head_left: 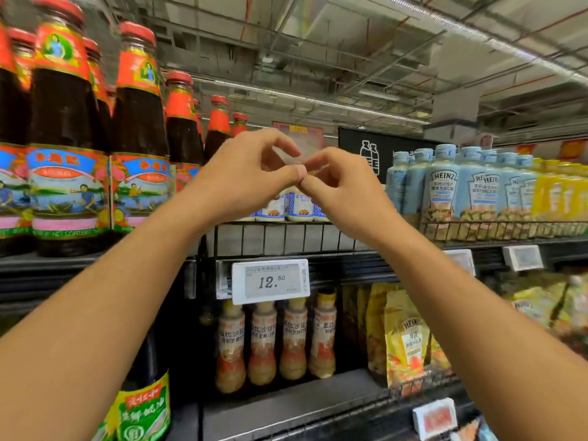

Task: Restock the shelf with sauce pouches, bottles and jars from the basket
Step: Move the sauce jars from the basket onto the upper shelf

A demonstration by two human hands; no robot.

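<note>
Both my hands are raised in front of the upper shelf, fingertips meeting. My left hand (251, 176) and my right hand (343, 189) pinch a small clear, crinkled piece (294, 157) between thumbs and fingers; I cannot tell what it is. Just below and behind the hands stand white sauce packs with blue print (300, 208), their tops hidden by my fingers, so I cannot tell whether the clear piece belongs to one of them. They sit behind the wire shelf rail (270, 237). The basket is out of view.
Tall dark oyster sauce bottles (66, 138) fill the left shelf. Pale blue Heinz bottles (442, 186) and yellow bottles (556, 189) stand to the right. Below a 12.50 price tag (270, 281) are dressing bottles (264, 342) and yellow Heinz pouches (404, 338).
</note>
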